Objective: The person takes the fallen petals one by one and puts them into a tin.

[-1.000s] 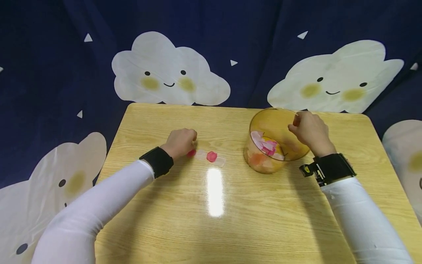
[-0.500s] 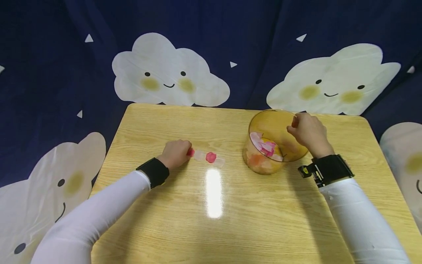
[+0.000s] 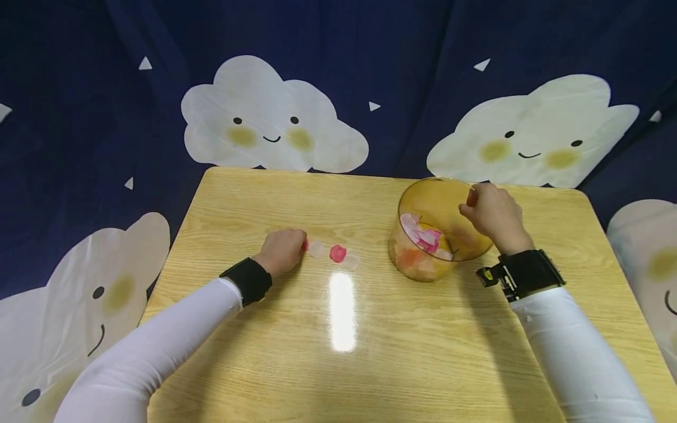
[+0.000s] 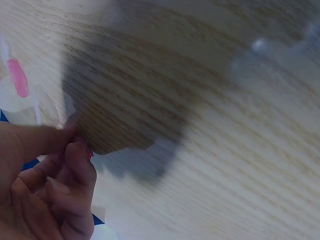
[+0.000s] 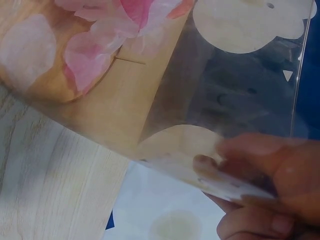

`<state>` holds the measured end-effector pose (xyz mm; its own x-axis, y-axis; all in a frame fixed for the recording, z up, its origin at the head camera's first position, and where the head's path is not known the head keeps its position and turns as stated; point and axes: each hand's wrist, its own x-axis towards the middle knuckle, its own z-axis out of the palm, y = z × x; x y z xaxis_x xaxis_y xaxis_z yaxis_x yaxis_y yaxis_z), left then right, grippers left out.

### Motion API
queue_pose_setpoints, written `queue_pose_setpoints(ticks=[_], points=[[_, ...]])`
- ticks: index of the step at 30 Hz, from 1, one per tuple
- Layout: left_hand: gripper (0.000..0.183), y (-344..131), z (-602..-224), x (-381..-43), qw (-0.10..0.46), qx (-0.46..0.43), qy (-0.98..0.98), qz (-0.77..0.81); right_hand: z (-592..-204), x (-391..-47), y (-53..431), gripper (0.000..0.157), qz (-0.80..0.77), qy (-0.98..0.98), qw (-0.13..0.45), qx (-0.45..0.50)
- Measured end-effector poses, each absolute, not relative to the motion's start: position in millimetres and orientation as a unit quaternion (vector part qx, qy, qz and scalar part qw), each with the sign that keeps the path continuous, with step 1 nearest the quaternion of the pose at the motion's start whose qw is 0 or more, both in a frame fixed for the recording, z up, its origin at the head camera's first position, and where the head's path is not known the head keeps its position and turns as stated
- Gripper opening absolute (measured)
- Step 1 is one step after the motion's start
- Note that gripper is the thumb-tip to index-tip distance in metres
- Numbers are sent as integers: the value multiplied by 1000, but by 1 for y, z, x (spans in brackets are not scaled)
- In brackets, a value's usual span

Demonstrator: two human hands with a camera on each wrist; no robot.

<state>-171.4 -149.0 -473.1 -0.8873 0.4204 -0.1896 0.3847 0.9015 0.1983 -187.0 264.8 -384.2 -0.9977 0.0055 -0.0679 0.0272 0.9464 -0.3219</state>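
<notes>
My left hand [image 3: 282, 251] rests low over the table, thumb and fingertips pinching the edge of a small pink-red petal [image 3: 305, 245]; the hand covers most of it. Right beside it, a row on the wood holds a pale petal [image 3: 316, 249], a red petal [image 3: 338, 253] and another pale petal [image 3: 351, 261]. With thumb and fingers over its right rim, my right hand [image 3: 494, 214] grips a clear amber cylindrical container [image 3: 439, 200]. Inside lie several pink and white petals [image 5: 30, 50], heaped to the left in the head view.
The wooden table [image 3: 412, 352] has a bright light reflection in its middle. A dark blue curtain [image 3: 402, 70] with smiling clouds hangs behind and on both sides. The container stands near the table's back edge.
My left hand has come a little back toward me and left, closing on the end petal of the row. My right hand and the container have stayed in place.
</notes>
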Motion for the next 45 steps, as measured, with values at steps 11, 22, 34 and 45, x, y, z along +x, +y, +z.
queue_pose_setpoints(ticks=[11, 22, 34, 45], points=[[12, -146, -459, -181, 67, 183, 976, 94, -385, -187, 266, 22, -160, 986, 40, 11], [16, -139, -437, -187, 19, 176, 976, 131, -385, -187, 263, 23, -160, 986, 44, 9], [14, -120, -410, -195, -21, 186, 967, 171, -386, -186, 265, 22, -160, 986, 43, 7], [10, -97, -391, -196, -44, 217, 961, 168, -386, -186, 265, 23, -160, 986, 36, 5]])
